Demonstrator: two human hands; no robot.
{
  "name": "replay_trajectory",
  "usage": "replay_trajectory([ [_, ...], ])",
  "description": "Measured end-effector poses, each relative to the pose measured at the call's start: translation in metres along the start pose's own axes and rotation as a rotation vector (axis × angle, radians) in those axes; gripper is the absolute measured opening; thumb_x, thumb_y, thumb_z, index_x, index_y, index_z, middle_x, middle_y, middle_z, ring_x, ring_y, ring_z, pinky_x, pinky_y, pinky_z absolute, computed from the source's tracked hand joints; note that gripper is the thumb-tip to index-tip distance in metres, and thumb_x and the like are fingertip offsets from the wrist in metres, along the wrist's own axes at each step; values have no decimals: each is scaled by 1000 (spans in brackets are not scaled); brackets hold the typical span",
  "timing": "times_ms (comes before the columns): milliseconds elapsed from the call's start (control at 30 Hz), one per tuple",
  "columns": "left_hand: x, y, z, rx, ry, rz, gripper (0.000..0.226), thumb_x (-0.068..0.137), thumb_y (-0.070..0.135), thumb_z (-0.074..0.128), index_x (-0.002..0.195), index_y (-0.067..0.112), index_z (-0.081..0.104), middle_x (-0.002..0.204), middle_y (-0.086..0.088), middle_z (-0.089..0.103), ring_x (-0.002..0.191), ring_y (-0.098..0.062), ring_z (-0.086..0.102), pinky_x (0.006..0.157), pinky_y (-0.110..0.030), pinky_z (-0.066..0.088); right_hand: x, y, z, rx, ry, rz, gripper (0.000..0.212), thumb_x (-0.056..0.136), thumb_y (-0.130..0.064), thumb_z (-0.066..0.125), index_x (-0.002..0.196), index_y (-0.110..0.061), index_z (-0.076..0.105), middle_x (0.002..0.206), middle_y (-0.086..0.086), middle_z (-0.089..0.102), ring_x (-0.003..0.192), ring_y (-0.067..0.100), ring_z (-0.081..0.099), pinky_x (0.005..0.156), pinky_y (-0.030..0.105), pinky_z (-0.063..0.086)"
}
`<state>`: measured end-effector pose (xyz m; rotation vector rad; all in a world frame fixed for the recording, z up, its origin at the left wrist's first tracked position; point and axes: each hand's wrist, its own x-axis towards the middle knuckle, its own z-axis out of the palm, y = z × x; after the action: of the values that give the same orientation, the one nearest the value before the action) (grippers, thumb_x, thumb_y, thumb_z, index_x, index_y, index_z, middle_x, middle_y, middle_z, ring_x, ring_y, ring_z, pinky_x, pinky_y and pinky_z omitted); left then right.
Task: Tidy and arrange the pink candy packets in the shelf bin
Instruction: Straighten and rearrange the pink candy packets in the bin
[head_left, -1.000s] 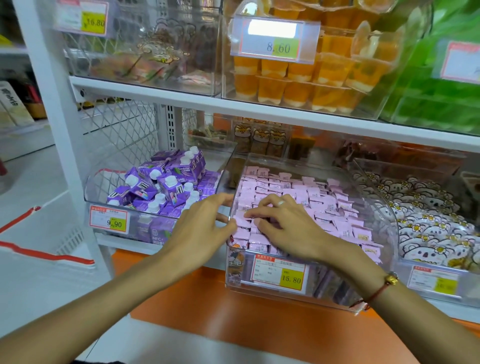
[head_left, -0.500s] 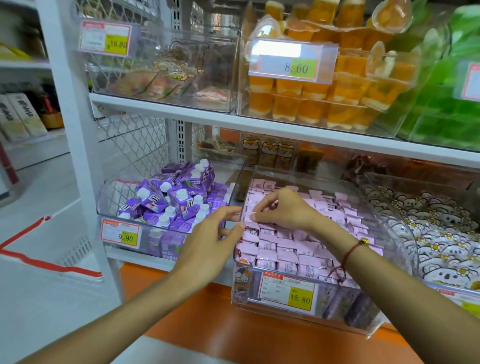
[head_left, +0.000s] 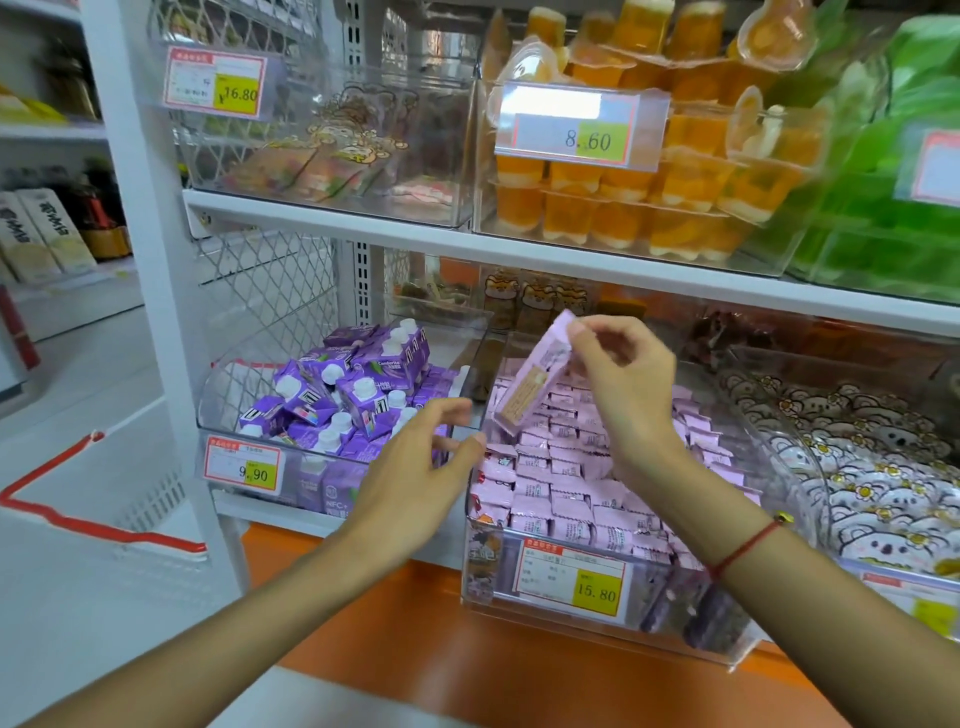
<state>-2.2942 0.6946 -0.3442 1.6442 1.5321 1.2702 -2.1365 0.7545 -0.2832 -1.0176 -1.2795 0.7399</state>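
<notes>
Right hand (head_left: 621, 374) pinched top of pink packet (head_left: 535, 382), long axis slanting down-left toward left hand (head_left: 421, 462); left fingers spread, empty, nearer bin (head_left: 670, 631) corner.

The right hand (head_left: 621, 376) is raised, forearm angling up from the lower right, a red string bracelet (head_left: 744, 548) at the wrist. Its thumb and fingertips pinch the top corner of a flat pink candy packet (head_left: 535, 382). The left hand (head_left: 415, 470) reaches forward lower, fingers spread and loosely bent, holding nothing.
</notes>
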Motion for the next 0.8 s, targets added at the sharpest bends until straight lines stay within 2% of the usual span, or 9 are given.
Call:
replay_trajectory([
  [100, -3, 3, -3, 53, 33, 196, 58, 84, 16, 62, 131, 41, 39, 124, 23, 43, 116, 4, 45, 89, -24, 43, -15, -4, -17, 191, 66, 128, 4, 91, -11, 60, 91, -13, 64, 86, 3, 67, 70, 5, 61, 69, 16, 54],
  [200, -4, 9, 0, 118, 26, 407, 71, 71, 15, 71, 130, 40, 41, 127, 23, 42, 119, 3, 44, 91, -10, 37, -27, -2, -27, 408, 24, 365, 8, 91, -11, 59, 96, -8, 64, 85, 2, 69, 72, 3, 64, 72, 16, 56],
  [333, -3, 16, -1, 24, 97, 479, 37, 78, 14, 75, 107, 34, 65, 110, 23, 62, 103, 3, 58, 81, -9, 42, -34, -3, -34, 677, 19, 715, 7, 89, -10, 61, 88, -5, 66, 81, 5, 67, 68, 8, 65, 61, 18, 57],
  [400, -3, 22, -3, -98, 95, 405, 22, 79, 20, 74, 97, 30, 71, 100, 19, 69, 90, 2, 63, 71, -12, 48, -34, -3, -35, 634, -6, 745, 10, 89, -14, 61, 84, -7, 66, 77, 4, 66, 63, 8, 65, 59, 21, 58],
  [467, -1, 28, -5, -306, 82, 246, 16, 79, 26, 71, 95, 27, 72, 89, 15, 73, 81, 1, 66, 60, -13, 50, -35, 0, -38, 371, -108, 619, 16, 89, -31, 61, 89, -16, 66, 75, -6, 70, 66, 5, 68, 66, 26, 56],
  [567, 0, 28, -8, -481, 85, -52, 20, 79, 39, 69, 91, 24, 75, 74, 10, 71, 68, -1, 64, 52, -14, 49, -38, 1, -37, 7, -253, 292, 39, 77, -56, 60, 107, -30, 61, 105, -16, 64, 94, 1, 63, 80, 22, 50],
  [667, 2, 27, -8, -512, 31, -231, 34, 82, 51, 62, 90, 21, 75, 83, 2, 75, 72, -5, 68, 51, -16, 50, -40, 4, -35, -42, -413, 182, 31, 75, -47, 65, 104, -34, 67, 112, -11, 64, 93, 0, 64, 78, 20, 53],
  [733, 5, 29, -9, -581, 6, -321, 39, 85, 56, 52, 90, 22, 70, 81, 4, 75, 72, -6, 71, 50, -20, 53, -41, 8, -34, 6, -390, 218, 20, 80, -38, 67, 97, -29, 71, 99, -7, 70, 84, 4, 66, 78, 22, 55],
  [800, 7, 31, -11, -649, -54, -309, 44, 80, 59, 52, 97, 21, 68, 89, 5, 75, 78, -6, 71, 52, -24, 55, -39, 12, -33, 129, -350, 301, 21, 82, -34, 66, 97, -19, 71, 89, -3, 73, 75, 6, 68, 70, 17, 55],
])
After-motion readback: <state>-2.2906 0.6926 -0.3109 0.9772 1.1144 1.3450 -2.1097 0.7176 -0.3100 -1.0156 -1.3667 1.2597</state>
